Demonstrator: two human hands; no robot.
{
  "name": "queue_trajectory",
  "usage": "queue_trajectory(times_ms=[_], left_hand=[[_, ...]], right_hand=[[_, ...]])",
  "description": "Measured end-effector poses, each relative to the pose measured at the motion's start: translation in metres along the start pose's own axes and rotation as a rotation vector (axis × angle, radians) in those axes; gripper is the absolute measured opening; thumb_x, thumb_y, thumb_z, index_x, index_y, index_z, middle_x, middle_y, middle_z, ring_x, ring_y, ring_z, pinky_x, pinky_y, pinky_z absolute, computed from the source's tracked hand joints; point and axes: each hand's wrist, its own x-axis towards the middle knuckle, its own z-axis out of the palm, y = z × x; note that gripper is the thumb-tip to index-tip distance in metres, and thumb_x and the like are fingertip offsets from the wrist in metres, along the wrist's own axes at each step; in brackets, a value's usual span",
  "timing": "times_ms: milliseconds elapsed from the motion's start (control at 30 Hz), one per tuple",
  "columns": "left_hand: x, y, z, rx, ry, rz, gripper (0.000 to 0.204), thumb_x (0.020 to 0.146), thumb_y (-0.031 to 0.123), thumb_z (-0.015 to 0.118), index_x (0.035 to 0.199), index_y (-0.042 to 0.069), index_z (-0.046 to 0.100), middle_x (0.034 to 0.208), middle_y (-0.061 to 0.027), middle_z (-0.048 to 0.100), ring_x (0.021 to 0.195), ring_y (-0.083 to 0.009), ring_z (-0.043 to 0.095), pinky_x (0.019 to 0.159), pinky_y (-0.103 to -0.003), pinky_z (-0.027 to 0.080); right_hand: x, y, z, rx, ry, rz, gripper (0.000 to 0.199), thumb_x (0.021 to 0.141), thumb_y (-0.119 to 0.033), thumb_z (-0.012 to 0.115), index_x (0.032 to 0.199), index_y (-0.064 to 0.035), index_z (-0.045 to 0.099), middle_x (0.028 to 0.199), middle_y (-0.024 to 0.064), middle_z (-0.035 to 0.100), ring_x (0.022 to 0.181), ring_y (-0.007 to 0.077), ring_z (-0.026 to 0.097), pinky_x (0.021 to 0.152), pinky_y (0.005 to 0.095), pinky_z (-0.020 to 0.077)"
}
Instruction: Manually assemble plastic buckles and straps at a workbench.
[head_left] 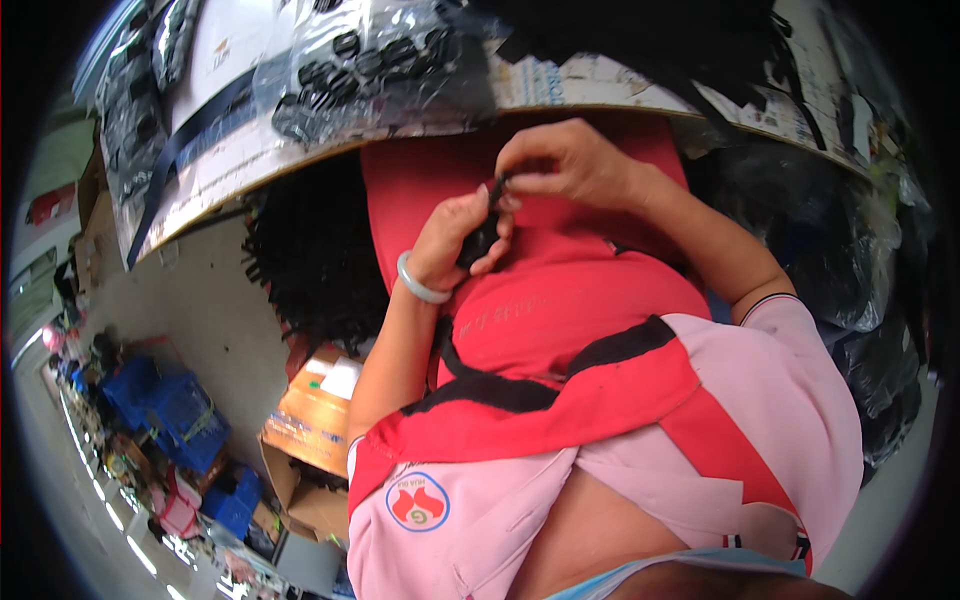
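Observation:
Over my lap, in front of a red apron (pixel 540 310), both hands meet on a small black piece (pixel 481 242). Its size and colour resemble the black buckles on the table, but my fingers cover too much of it to tell its kind. My left hand (pixel 445 232), with a pale bangle at the wrist, is closed around it, thumb along the top. The fingertips of my right hand (pixel 575 162) pinch the upper end of the same piece, close to the left thumb.
Just beyond my hands runs the table edge (pixel 560 88). On it lie a clear bag of black buckles (pixel 370 75) and a heap of black straps (pixel 640 30). Below, left, hang black strips (pixel 315 250) near a cardboard box (pixel 315 415). Dark plastic bags (pixel 800 230) stand right.

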Motion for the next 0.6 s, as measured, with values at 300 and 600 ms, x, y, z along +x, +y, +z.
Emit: queue_trajectory(times_ms=[300,600], left_hand=[[0.012,-0.001,0.002,-0.032,0.088,0.148,0.024,0.096,0.027,0.056,0.093,0.003,0.055,0.082,-0.005,0.055,0.066,-0.0136,0.053,0.044,-0.022,0.039],[0.014,0.005,0.012,0.19,0.308,0.278,0.02,0.095,0.02,0.057,0.097,0.001,0.061,0.079,-0.0052,0.059,0.06,-0.0118,0.056,0.045,-0.022,0.041]], right_hand=[[0.014,0.015,-0.067,-0.803,0.518,-0.141,0.025,0.077,-0.008,0.066,0.102,-0.0103,0.066,0.101,0.0076,0.065,0.096,0.0263,0.059,0.082,0.0363,0.0474],[0.033,-0.013,-0.086,-0.954,0.589,-0.259,0.014,0.078,-0.013,0.068,0.09,-0.006,0.066,0.09,0.0062,0.062,0.09,0.0286,0.056,0.082,0.0384,0.0419]])
